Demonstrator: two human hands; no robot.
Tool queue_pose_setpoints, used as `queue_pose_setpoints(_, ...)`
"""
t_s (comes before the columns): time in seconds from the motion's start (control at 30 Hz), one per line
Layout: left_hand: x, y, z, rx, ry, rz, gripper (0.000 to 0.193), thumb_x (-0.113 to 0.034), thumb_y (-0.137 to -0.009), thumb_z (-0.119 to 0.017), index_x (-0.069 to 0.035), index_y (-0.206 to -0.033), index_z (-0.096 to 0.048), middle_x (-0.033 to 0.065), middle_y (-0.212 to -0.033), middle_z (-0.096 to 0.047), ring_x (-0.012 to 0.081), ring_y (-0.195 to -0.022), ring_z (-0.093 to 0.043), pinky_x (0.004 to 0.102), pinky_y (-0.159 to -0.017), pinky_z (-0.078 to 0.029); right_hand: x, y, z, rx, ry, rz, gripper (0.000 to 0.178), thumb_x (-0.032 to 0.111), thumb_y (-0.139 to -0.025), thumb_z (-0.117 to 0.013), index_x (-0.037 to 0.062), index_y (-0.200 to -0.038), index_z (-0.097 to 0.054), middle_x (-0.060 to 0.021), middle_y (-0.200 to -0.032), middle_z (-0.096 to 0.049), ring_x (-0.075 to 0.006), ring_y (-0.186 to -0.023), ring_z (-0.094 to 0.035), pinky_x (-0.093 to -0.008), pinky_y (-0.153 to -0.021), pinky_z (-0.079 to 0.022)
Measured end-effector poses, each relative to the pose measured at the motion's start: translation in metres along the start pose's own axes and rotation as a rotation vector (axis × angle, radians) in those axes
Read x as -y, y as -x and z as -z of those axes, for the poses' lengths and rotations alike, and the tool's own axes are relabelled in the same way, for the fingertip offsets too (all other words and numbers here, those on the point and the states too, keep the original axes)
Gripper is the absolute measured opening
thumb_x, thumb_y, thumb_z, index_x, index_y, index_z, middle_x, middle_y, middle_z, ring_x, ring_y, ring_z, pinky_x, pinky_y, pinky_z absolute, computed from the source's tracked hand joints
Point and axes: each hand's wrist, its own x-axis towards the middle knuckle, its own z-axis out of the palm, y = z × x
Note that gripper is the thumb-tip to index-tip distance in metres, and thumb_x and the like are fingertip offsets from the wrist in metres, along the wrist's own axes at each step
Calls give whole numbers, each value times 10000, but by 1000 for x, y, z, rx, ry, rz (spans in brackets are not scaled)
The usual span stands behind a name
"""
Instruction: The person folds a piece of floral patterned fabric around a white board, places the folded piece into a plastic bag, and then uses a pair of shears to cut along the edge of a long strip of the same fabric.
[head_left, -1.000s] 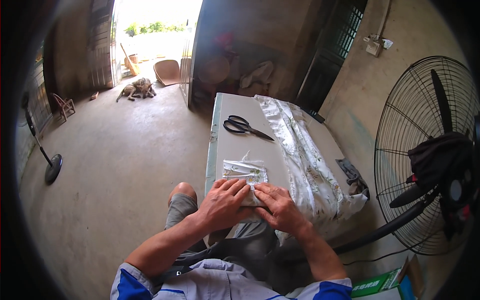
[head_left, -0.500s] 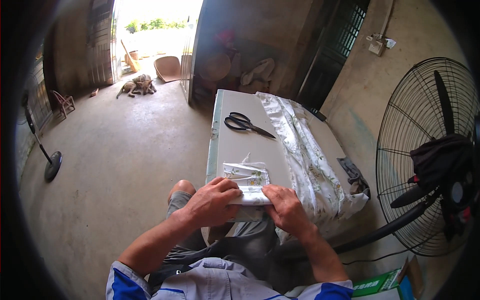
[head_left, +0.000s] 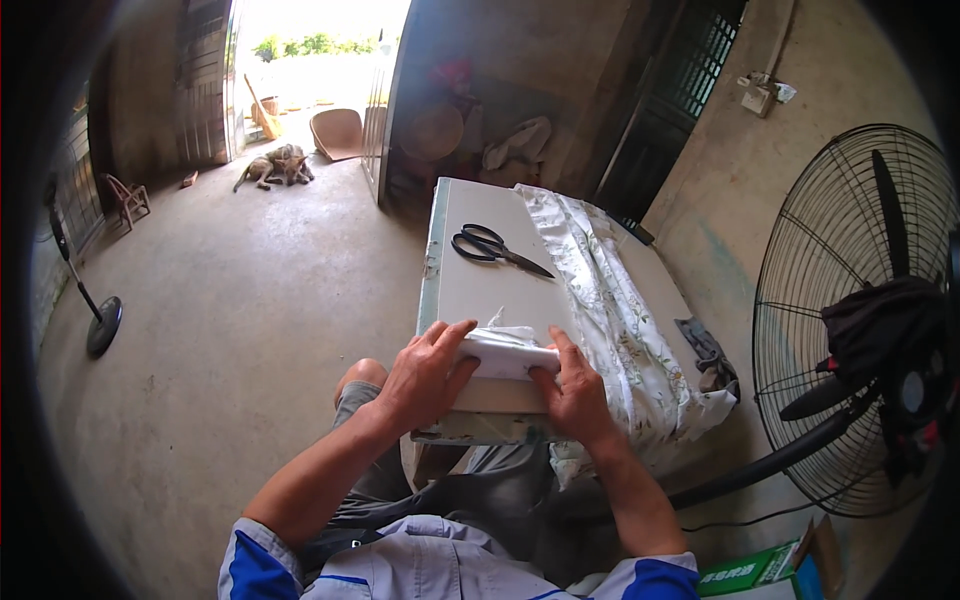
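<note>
- L hand (head_left: 418,375): grips L end of folded fabric bundle (head_left: 508,356), fingers bent over far side, thumb along near side.
- R hand (head_left: 578,395): grips R end of same bundle, thumb at near edge, index finger stretched out past far edge.
- Bundle sits directly betw. the two hands, both touching it, mid part exposed; long side runs L–R, over near part of table (head_left: 500,290). Can't tell if underside touches tabletop.
- Bundle matl: thin white cotton-type cloth, flat oblong shape, smooth rounded near edge; layers + loose wispy bit at far side.
- Table: pale, flat, smooth-looking top; greenish edging, worn & chipped.
- Scissors (head_left: 508,256): on tabletop beyond the hands, well apart from bundle; black loop handles, dark pointed blades, tips toward R.
- Floral cloth (head_left: 610,290): long white strip w/ green sprig print, rumpled lengthwise folds, R of R hand; near end hangs over table edge.
- Grey rag (head_left: 708,355): crumpled, at table's R edge.
- Lg. fan (head_left: 790,290), far R: round wire cage, dark blades, black cloth bunched over hub.
- Floor (head_left: 250,280): bare, dull, concrete-like; dog (head_left: 278,167) lying nr. doorway.
</note>
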Motion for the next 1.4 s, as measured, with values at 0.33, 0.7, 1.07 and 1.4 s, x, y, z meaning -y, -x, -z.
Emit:
queue_pose_setpoints(0.33,12,-5,-18,-82,-68,5,509,-110,-895,-697,-22,-1375,-552,204,-1280,-548,418,-1077,-639,479,-924,-548,-11,-7,-12,-100,-21,-47,579,83,-900,-748,57,-1432,-519,-176,-1142,-624,-300,-903,-656,-374,-809,-561)
queue_pose_setpoints(0.7,13,-10,-18,-20,-331,-80,154,-150,-892,-700,-34,-989,-730,130,-1214,-643,310,-1148,-621,440,-1013,-472,-22,-9,-24,-63,138,-14,240,161,-940,-694,41,-1141,-746,-163,-1283,-642,-348,-1120,-637,-444,-979,-497)
queue_pose_setpoints(1.07,4,-19,-14,140,-375,-139,401,-389,-846,-748,-26,-1006,-696,151,-1128,-710,295,-1083,-677,448,-1024,-431,-19,-16,-14,124,149,-3,399,347,-957,-673,22,-1186,-713,-140,-1307,-671,-335,-1243,-589,-469,-1049,-438)
queue_pose_setpoints(1.4,-18,17,-3,148,-394,-283,574,-524,-802,-789,-46,-1097,-671,156,-1159,-659,355,-1087,-643,504,-1028,-422,4,18,18,266,204,132,730,517,-842,-770,26,-1356,-602,-148,-1447,-569,-360,-1345,-504,-501,-1131,-374)
